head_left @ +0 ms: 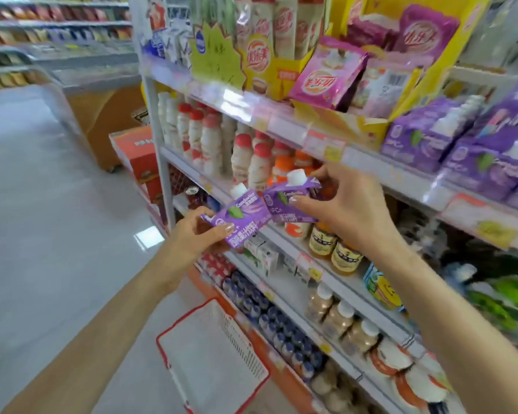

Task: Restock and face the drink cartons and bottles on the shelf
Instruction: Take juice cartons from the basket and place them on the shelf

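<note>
left carton (pixel 245 209), right carton (pixel 281 213), both blurred

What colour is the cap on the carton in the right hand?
White cap on the purple carton; head view shows it.

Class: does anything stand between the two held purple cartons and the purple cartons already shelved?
Nothing visible does. The left carton and right carton hang in open air; the shelved purple cartons sit up to the right, above the price-tag rail.

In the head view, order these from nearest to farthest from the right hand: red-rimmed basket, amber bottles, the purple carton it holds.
1. purple carton, in the right hand
2. amber bottles, shelf just below
3. red-rimmed basket, floor, lower left
</note>
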{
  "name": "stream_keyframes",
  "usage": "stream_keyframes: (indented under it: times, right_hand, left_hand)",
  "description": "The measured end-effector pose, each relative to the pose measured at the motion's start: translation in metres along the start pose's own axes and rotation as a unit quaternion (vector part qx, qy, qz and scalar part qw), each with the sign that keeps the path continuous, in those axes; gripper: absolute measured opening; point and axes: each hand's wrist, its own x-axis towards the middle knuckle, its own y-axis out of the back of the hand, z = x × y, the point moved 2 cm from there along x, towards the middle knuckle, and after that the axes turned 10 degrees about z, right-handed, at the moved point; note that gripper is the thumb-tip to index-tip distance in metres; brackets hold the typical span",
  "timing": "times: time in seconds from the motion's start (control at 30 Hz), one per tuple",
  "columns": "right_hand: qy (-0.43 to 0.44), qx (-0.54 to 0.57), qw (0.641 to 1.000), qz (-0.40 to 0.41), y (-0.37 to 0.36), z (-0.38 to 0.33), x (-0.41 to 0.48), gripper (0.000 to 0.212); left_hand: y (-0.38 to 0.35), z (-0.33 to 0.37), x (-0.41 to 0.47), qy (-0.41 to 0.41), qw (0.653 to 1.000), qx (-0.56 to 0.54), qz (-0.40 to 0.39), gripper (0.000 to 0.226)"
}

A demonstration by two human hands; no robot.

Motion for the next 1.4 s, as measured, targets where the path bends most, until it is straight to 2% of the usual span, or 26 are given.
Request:
stream_keyframes:
  times: [0.07, 0.23, 0.3, 0.37, 0.5, 0.63, 0.77, 0.83, 0.93, 1.03, 1.17, 1.4]
  right_hand:
    - [-0.027, 0.013, 0.998, -0.057, -0.038, 0.013, -0.017, 0.028]
    - [-0.096, 0.033, 0.982, -0.159, -0.13, 0.057, -0.062, 0.032]
    - [-0.137, 0.04, 0.97, -0.199, -0.165, 0.076, -0.081, 0.035]
    - [-0.177, 0.054, 0.957, -0.223, -0.202, 0.097, -0.099, 0.028]
    - [-0.212, 0.03, 0.945, -0.249, -0.291, 0.141, -0.143, 0.03]
    - [-0.259, -0.012, 0.916, -0.307, -0.392, 0.197, -0.203, 0.038]
    - [-0.294, -0.032, 0.896, -0.333, -0.488, 0.274, -0.279, 0.037]
    - [-0.308, -0.043, 0.884, -0.349, -0.532, 0.316, -0.319, 0.028]
    - [-0.331, -0.061, 0.864, -0.374, -0.593, 0.375, -0.375, 0.033]
    - [-0.309, -0.072, 0.864, -0.39, -0.647, 0.424, -0.414, 0.034]
    - [-0.238, -0.096, 0.875, -0.41, -0.717, 0.471, -0.444, 0.027]
    - [-0.136, -0.138, 0.879, -0.435, -0.807, 0.511, -0.458, 0.033]
  left_hand:
    - [0.021, -0.03, -0.009, 0.041, 0.997, 0.03, 0.049, 0.009]
    - [0.057, -0.117, -0.014, 0.143, 0.975, 0.101, 0.137, 0.024]
    - [0.066, -0.157, -0.014, 0.192, 0.961, 0.12, 0.161, 0.028]
    - [0.073, -0.201, -0.013, 0.241, 0.946, 0.134, 0.172, 0.029]
    - [0.081, -0.294, -0.009, 0.295, 0.924, 0.18, 0.166, 0.034]
    - [0.081, -0.411, -0.001, 0.33, 0.903, 0.233, 0.144, 0.028]
    - [0.073, -0.551, 0.0, 0.374, 0.876, 0.285, 0.105, 0.057]
    - [0.063, -0.617, -0.004, 0.397, 0.867, 0.285, 0.095, 0.049]
    - [0.051, -0.719, -0.015, 0.441, 0.847, 0.275, 0.11, 0.034]
    - [0.037, -0.804, -0.018, 0.46, 0.838, 0.266, 0.123, 0.03]
    - [0.025, -0.892, -0.006, 0.454, 0.843, 0.248, 0.15, 0.028]
    - [0.022, -0.991, 0.02, 0.427, 0.851, 0.221, 0.213, 0.03]
